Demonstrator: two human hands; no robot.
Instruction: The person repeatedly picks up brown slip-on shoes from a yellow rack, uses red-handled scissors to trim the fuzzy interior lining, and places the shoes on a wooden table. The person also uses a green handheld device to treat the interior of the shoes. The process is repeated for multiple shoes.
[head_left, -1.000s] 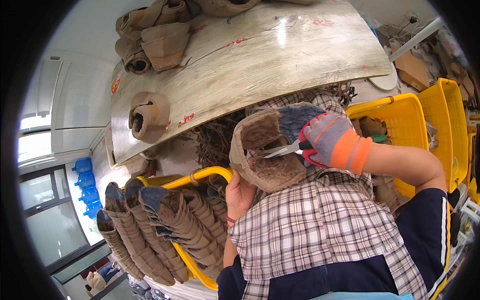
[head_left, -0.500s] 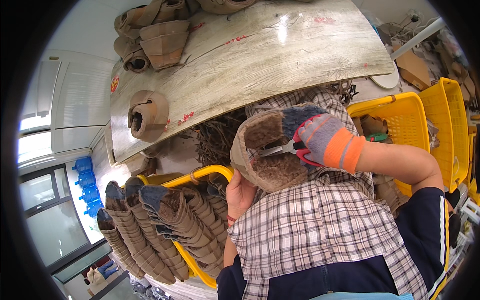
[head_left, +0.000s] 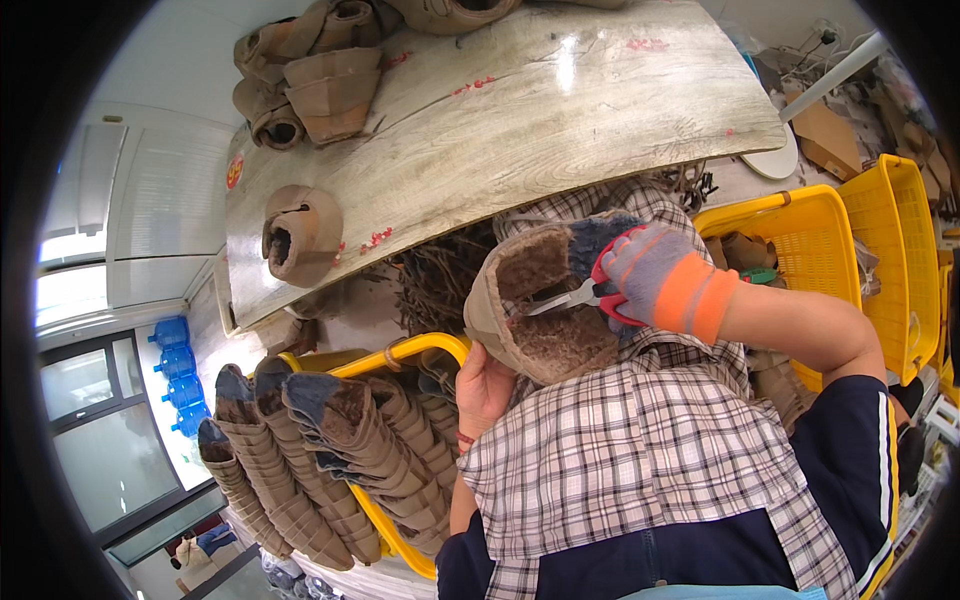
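The person sat close to the near edge of the bench (head_left: 590, 115), and the fleece-lined piece (head_left: 488, 318) was above the lap, outside that edge, its opening turned toward the face, I suppose so that the brown inside could be seen well. The bare left hand (head_left: 485, 388) held it at the lower left side, thumb and fingers narrow on the material (some fingers were hidden behind it, so their exact grip I could not tell), and this probably kept the wall steady. The gloved right hand (head_left: 665, 280) was closed around the red handles of the scissors (head_left: 575, 297), whose blades pointed into the opening; the glove perhaps saved the skin from rubbing. One rolled piece (head_left: 312, 238) lay alone near the bench's near left corner, while a group of pieces (head_left: 335, 95) stood toward its far left corner, maybe to leave working room between. Nested stacks (head_left: 345, 425) leaned by the yellow basket (head_left: 435, 345) at the person's left, presumably for easy reach by the left hand.
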